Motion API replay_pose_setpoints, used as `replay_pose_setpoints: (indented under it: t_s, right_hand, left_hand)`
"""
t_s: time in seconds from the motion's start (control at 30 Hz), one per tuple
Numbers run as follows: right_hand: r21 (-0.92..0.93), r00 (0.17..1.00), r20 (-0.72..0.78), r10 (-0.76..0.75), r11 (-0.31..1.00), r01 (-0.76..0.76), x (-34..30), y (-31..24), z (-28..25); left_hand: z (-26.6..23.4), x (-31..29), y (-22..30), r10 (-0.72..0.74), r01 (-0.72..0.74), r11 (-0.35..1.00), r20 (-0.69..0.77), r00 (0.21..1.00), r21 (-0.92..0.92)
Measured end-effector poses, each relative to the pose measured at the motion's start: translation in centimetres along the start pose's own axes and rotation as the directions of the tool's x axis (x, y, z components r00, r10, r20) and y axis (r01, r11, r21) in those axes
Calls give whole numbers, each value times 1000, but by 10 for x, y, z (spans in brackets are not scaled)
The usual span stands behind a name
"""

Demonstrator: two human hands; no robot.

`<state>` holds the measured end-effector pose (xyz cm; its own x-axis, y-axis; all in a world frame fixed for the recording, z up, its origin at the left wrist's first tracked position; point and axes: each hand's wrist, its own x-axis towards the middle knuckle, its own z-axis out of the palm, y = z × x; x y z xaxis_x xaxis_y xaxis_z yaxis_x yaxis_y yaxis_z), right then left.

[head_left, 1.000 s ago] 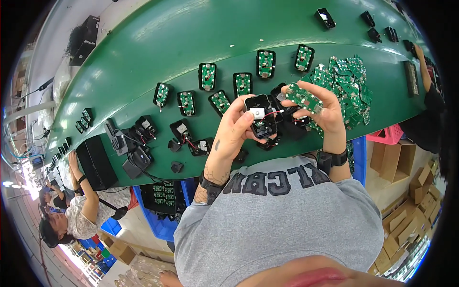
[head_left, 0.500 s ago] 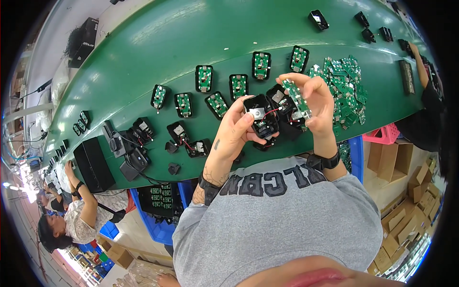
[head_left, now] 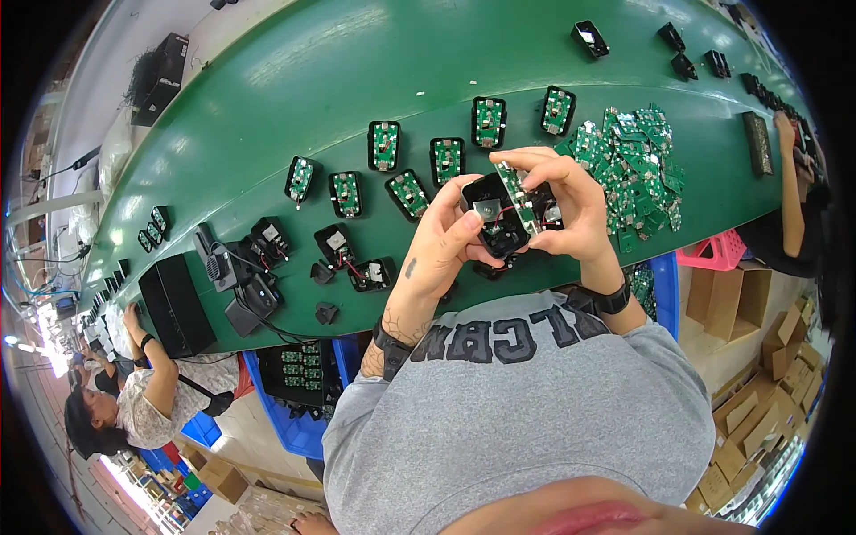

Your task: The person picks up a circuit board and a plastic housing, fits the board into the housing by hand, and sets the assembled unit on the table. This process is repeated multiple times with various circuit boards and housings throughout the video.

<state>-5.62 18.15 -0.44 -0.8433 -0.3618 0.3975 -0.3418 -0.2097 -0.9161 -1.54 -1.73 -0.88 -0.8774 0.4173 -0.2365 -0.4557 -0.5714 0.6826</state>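
- From where I sit, the left hand (head_left: 448, 234) is raised over the near side of the glossy green surface (head_left: 294, 107), its grip closed on an open black plastic housing with rounded corners (head_left: 505, 244); the thumb lies over the rim, next to a pale square piece (head_left: 489, 210) inside.
- The right hand (head_left: 571, 201) has a narrow grip: I see the thumb at the lower end and fingers at the upper end of a long green circuit board (head_left: 514, 194).
- I have the board tilted up on edge at the right side of the housing's opening; I cannot tell whether the two touch.
- A thin red wire (head_left: 505, 213) curves out of the housing toward the board; its far end is hidden from me.
- Beyond the hands I count seven black housings with green boards seated inside (head_left: 383, 145), spread apart across the surface.
- To the right of the right hand lies a heap of loose green circuit boards (head_left: 640, 169), many overlapping.
- Left of the left hand I see two open black housings with red wiring (head_left: 370, 275), close together, and farther left a long black box (head_left: 176, 305).
- Below the surface's near edge stands a blue plastic bin (head_left: 306, 435), with more green boards inside.
- At far right, a co-worker's hand (head_left: 784, 127) is near some small black housings.
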Motion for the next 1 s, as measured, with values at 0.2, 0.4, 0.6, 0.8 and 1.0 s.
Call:
replay_pose_setpoints:
  t_s: [0.2, 0.4, 0.6, 0.8, 1.0]
  right_hand:
    - [-539, 970, 218, -110, 815, 213, 7, -17, 0]
    - [-634, 946, 315, -70, 727, 265, 7, -31, -7]
    - [-661, 938, 337, -86, 687, 301, 6, -35, -9]
    - [-712, 933, 331, -143, 610, 347, 3, -41, -12]
    - [-708, 929, 351, -120, 614, 347, 3, -45, -15]
  left_hand:
    - [2, 1, -5, 21, -14, 996, -76, 997, 86]
    - [8, -1, 2, -17, 35, 982, -101, 995, 187]
    - [11, 0, 4, 8, 4, 971, -48, 999, 238]
    - [15, -1, 5, -39, 45, 984, -35, 999, 175]
    - [16, -5, 7, -24, 31, 980, -41, 999, 198]
